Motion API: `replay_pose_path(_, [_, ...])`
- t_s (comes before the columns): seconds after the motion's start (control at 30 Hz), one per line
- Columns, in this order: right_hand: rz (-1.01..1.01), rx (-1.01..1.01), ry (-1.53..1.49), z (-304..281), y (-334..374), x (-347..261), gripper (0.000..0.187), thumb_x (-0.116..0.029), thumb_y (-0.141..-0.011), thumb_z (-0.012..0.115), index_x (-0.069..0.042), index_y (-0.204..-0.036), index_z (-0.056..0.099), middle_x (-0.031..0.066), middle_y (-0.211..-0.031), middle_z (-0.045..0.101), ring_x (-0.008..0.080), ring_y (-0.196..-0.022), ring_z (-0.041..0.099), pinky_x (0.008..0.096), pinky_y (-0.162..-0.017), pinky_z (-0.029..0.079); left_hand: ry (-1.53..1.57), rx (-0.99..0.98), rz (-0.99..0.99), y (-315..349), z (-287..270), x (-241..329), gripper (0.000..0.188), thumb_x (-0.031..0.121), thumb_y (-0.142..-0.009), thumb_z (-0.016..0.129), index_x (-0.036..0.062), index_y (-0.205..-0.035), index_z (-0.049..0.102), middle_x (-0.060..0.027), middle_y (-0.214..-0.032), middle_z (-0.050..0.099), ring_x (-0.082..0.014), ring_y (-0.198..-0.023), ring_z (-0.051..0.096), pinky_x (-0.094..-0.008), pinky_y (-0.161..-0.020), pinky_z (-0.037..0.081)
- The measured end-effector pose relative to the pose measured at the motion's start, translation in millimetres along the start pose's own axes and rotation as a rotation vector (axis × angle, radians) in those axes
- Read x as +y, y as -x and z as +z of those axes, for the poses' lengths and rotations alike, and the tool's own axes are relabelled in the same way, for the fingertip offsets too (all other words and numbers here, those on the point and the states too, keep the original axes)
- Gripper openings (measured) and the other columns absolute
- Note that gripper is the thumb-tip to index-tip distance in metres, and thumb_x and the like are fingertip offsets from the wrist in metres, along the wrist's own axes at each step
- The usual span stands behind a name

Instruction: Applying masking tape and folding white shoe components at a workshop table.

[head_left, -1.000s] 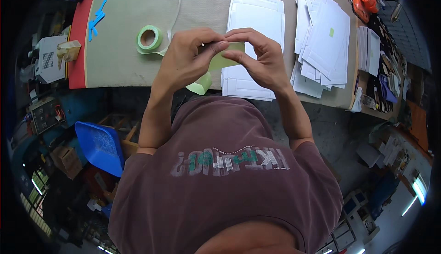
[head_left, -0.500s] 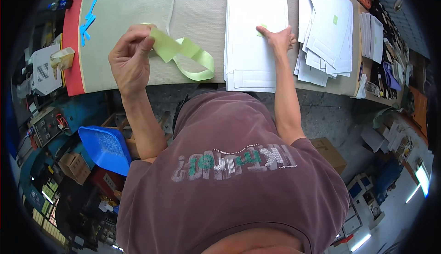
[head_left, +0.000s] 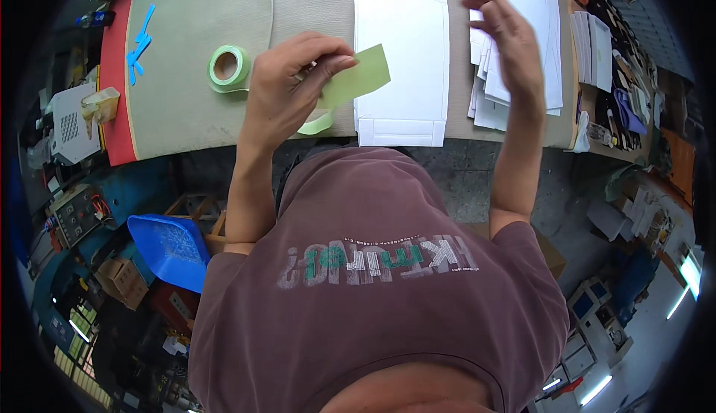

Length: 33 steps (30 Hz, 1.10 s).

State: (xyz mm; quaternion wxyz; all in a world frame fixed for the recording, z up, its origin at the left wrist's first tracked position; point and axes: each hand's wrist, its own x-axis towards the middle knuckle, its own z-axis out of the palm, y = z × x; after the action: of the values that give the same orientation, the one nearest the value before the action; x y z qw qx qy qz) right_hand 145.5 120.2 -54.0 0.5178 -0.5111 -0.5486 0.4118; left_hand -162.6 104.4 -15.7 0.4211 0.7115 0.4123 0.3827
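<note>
Head view — one tape roll [head_left: 229, 67], one green strip [head_left: 358, 81], two hands.

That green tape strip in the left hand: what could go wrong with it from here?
The strip hangs loose from the left hand, so it might fold and stick to itself. It overlaps the white sheet and could catch there askew. The right hand is raised over the paper stack and could knock sheets out of line.

A tan worktable [head_left: 186, 114] stands over grey floor [head_left: 462, 182]; a blue stool [head_left: 168, 245] beside it.
</note>
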Motion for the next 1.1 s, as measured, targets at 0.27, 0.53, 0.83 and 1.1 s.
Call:
replay_pose_path(0.27, [-0.249, 0.241, -0.137, 92.5, 40.0, -29.3, 0.026, -0.02, -0.08, 0.081, -0.004, -0.097, 0.072, 0.0076, -0.102, 0.07, 0.0217, -0.097, 0.059, 0.0307, -0.09, 0.042, 0.222, 0.33, -0.364, 4.9, -11.1, -14.5, 0.013, 0.001, -0.087, 0.071, -0.0002, -0.1, 0.07, -0.0034, -0.089, 0.066, -0.0115, -0.072, 0.059, -0.0195, -0.068, 0.05])
replay_pose_path(0.53, [0.394, 0.361, 1.057, 72.4, 35.4, 190.5, 0.081, -0.061, -0.062, 0.085, 0.002, -0.106, 0.061, 0.0204, -0.116, 0.055, 0.034, -0.111, 0.043, 0.0476, -0.096, 0.035, 0.566, 0.38, -0.117, 34.0, -53.2, -42.6, 0.015, -0.002, -0.085, 0.073, 0.0, -0.098, 0.068, -0.0059, -0.101, 0.065, -0.0152, -0.086, 0.061, -0.0241, -0.077, 0.053])
replay_pose_path(0.83, [0.617, 0.397, 1.062, 73.0, 39.1, 191.3, 0.095, -0.07, -0.052, 0.086, 0.007, -0.101, 0.058, 0.0223, -0.107, 0.051, 0.0341, -0.102, 0.041, 0.0488, -0.092, 0.035, 0.543, 0.282, 0.06, 17.1, -36.2, -46.7, 0.015, -0.003, -0.084, 0.073, 0.0015, -0.097, 0.068, -0.0063, -0.103, 0.064, -0.0172, -0.096, 0.059, -0.0272, -0.083, 0.051])
replay_pose_path(1.1, [0.649, 0.371, 1.115, 77.0, 33.1, 169.3, 0.094, -0.064, -0.057, 0.088, 0.008, -0.107, 0.054, 0.0214, -0.106, 0.051, 0.0333, -0.102, 0.041, 0.0479, -0.093, 0.035, 0.74, 0.175, 0.256, -3.0, -23.3, -52.6, 0.012, -0.002, -0.086, 0.071, 0.002, -0.097, 0.07, -0.0046, -0.097, 0.065, -0.0132, -0.086, 0.057, -0.024, -0.078, 0.048])
